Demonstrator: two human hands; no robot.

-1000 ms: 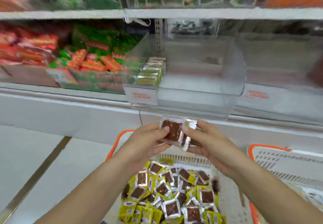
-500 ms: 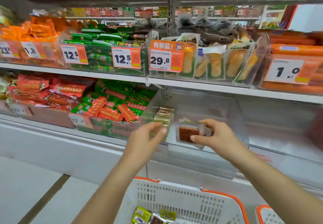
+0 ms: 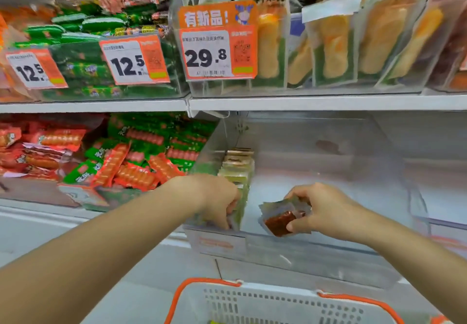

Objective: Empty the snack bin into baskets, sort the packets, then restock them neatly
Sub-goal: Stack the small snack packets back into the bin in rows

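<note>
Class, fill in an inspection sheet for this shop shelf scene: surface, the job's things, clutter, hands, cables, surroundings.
Surface: white lower shelf edge above a clear plastic snack bin.
Job's things: row of pale green packets standing along the bin's left wall; small clear packets of brown snack; white basket with orange rim below.
Clutter: nothing seen.
Hands: left hand touches the green row; right hand pinches the brown packets.
Cables: nothing seen.
Surroundings: orange price tags, red and green sausage packs.

Upper shelf: green packs behind two 12.5 price tags, and yellow packs beside a 29.8 tag. Below left, red and green sausage packs lie heaped.
</note>
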